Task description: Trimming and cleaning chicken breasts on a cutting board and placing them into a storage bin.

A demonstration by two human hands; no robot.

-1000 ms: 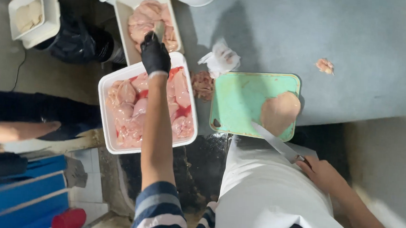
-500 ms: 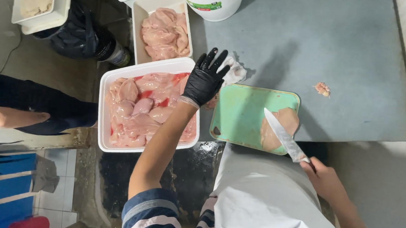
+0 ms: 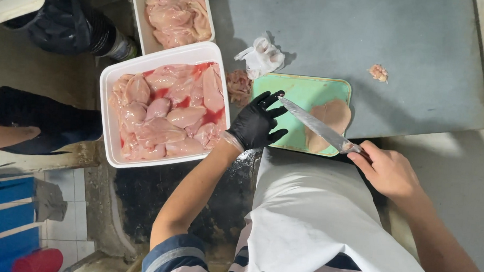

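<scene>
Slicing stage, by my judgement: right hand (image 3: 390, 172) clenched on the knife (image 3: 317, 126), blade angled over the fillet (image 3: 328, 124) on the green board (image 3: 302, 92), centre frame. Gloved left hand (image 3: 258, 123) hovers splayed, grasping nothing (should pin the fillet next). Knife handle hidden in the fist.

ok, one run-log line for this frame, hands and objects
left hand: gloved, open, at cutting board edge | right hand: holds knife over chicken piece | white tray of raw chicken beside board
</scene>
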